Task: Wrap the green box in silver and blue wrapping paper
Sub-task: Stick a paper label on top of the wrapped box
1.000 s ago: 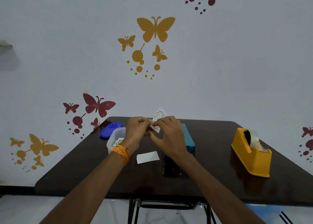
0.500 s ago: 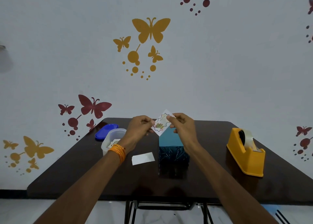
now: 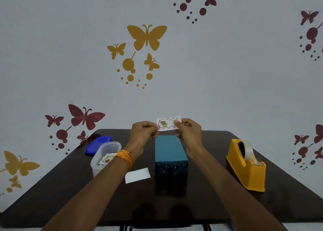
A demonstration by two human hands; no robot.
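**While Both Hands Pinch a Printed Label, the Box Sits Mid-Desk**

As the head view looks down over two outstretched forearms, the left hand [image 3: 143, 132] and the right hand [image 3: 189, 131] are raised together above the far end of the box [image 3: 169, 150]. Each hand pinches one short edge of a small printed label [image 3: 168, 123] between thumb and fingers. The label is held level and face-on, clear of the box. It is white, with a zigzag border and a flower-like picture at its left. Its writing is too small to read.

The box stands on the dark desk [image 3: 209, 204], near the middle, with its long side running away from the person. Its top face reads plain teal. The near end shows dark blue wrapping paper [image 3: 171, 169] streaked with silvery lines. Neither hand touches the box.

Just left of the box's near corner a blank white slip [image 3: 137, 175] lies flat on the desk. Further left is a clear plastic tub [image 3: 104, 153] with another printed card [image 3: 106, 160] inside it. The left wrist, which wears an orange thread band [image 3: 125, 158], partly hides the tub. A blue lid [image 3: 97, 143] lies behind the tub, by the desk's far left edge. Well apart on the right stands a yellow tape dispenser [image 3: 248, 169] loaded with a roll of clear tape.

Behind the desk, the pale wall [image 3: 227, 73] carries yellow and dark red butterfly decals.
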